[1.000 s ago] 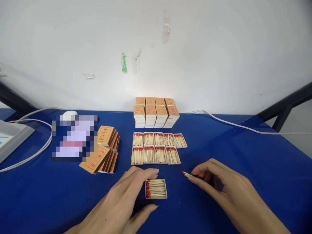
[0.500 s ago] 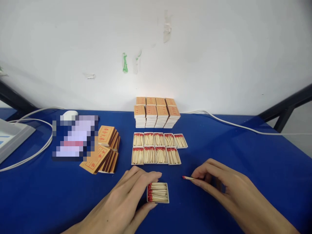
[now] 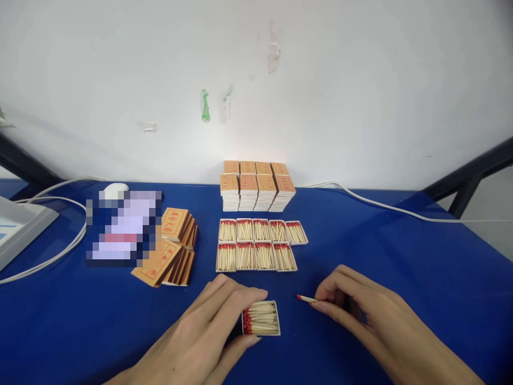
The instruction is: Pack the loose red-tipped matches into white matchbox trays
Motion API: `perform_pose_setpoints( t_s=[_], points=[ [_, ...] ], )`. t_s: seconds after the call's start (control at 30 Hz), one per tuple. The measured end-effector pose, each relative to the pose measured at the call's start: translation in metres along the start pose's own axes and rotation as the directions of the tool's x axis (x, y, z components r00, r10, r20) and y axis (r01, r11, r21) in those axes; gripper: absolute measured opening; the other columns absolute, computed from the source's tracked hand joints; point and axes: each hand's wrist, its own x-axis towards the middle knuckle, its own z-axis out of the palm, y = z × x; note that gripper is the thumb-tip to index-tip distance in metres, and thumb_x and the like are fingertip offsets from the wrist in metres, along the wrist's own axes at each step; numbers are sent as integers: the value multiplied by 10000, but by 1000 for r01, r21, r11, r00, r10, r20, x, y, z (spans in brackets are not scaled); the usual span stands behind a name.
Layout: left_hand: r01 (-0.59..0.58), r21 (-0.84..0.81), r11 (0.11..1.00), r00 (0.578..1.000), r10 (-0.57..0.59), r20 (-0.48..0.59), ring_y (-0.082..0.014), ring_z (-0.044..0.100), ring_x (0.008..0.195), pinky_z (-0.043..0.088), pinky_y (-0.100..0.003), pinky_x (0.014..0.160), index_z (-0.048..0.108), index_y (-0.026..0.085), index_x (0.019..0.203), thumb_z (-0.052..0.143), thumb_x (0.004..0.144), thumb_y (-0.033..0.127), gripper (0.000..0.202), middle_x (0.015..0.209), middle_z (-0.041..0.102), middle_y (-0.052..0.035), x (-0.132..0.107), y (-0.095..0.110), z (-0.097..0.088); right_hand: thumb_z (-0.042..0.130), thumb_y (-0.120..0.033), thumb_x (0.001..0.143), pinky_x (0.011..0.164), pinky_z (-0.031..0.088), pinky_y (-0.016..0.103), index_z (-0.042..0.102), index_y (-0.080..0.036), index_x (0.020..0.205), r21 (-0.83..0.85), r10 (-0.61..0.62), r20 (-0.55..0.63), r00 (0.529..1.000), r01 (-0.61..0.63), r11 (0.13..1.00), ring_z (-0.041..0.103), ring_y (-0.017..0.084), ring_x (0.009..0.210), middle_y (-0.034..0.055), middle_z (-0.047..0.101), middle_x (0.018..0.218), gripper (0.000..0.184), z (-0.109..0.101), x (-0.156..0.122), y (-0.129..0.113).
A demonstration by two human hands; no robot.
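My left hand point(image 3: 208, 326) holds a small white matchbox tray point(image 3: 279, 323) by its left end, thumb at the near side and forefinger at the far side. Matches point(image 3: 262, 316) fill that tray, lying crosswise with red heads to the left. To the right, my right hand point(image 3: 356, 315) pinches a match point(image 3: 305, 298) between thumb and fingertips, its red head pointing left. A second reddish speck shows at the fingertips; I cannot tell what it is. Beyond my hands stand two rows of filled match trays point(image 3: 246, 255), heads pointing away from me.
Closed matchboxes point(image 3: 258, 184) are stacked against the wall. More orange matchbox sleeves point(image 3: 176, 222) lie piled at the left, beside a blurred phone-like object point(image 3: 132, 219) and a white mouse point(image 3: 116, 190). White cables point(image 3: 385, 209) run over the blue table point(image 3: 380, 235).
My right hand has shifted slightly left and down with the match, which now tilts more. My left hand and its tray have barely moved.
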Motion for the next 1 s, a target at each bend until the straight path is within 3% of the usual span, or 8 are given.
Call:
perform_pose_setpoints(
  t_s=[0.1,0.23,0.4,0.53,0.63,0.77,0.87,1.0],
  points=[
    [-18,-23,1000,999,17,-46,-175,823,1247,679,-241,1162,585,352,1630,752,1159,133,546,1388,816,11,-2,1,3,673,-724,1182,848,624,298,789,-341,983,6,-3,2,1000,3,1000,779,198,914,-15,810,1041,447,1,-1,0],
    [17,40,999,1000,-16,-21,-212,812,1346,686,-287,1187,557,377,1671,864,1084,143,703,1475,808,20,-5,-2,7,666,-676,1208,915,626,288,789,-346,1063,-34,-12,-15,1000,11,999,783,196,985,-15,811,1110,381,1,-4,5],
    [2,10,1000,1000,-2,-25,-177,816,1242,647,-274,1225,567,385,1657,800,1117,110,649,1376,814,42,-4,-2,5,661,-631,1222,954,640,282,792,-354,1114,-103,-53,-47,998,48,994,790,207,1041,1,803,1167,325,-4,-11,15],
    [-5,-11,1000,998,4,-59,-162,799,1265,625,-205,1195,571,376,1645,848,1089,125,670,1401,809,49,-3,-4,4,734,-605,1180,882,670,266,815,-352,1097,-116,-111,-63,992,103,988,796,205,952,11,792,1124,279,-4,-11,16],
    [8,3,1000,999,-8,-35,-176,802,1283,634,-223,1196,568,389,1651,870,1052,100,730,1401,807,51,-4,-7,7,750,-583,1176,849,678,235,822,-355,1099,-115,-122,-74,990,113,987,808,187,934,3,788,1115,251,-2,-8,12],
    [1,-30,1000,1000,-2,-19,-182,811,1219,659,-236,1154,589,369,1645,783,1126,97,617,1350,804,26,-4,-5,8,643,-465,1245,924,698,233,826,-344,1088,-112,-176,-12,984,173,978,841,181,991,11,804,1133,270,-1,-7,9],
    [14,-48,999,1000,-15,-11,-170,812,1245,649,-215,1160,591,357,1638,768,1161,130,557,1371,802,18,-2,0,5,655,-376,1233,934,729,267,843,-333,1119,-121,-259,35,965,261,958,865,208,1018,36,841,1160,224,-3,-9,10],
    [25,0,1000,999,-25,-26,-179,802,1330,621,-230,1231,576,390,1663,914,1032,104,771,1463,810,42,-1,-1,5,718,-357,1193,896,753,285,857,-332,1146,-132,-324,15,946,323,937,888,233,1013,50,876,1164,148,-3,-10,9]
  ],
)
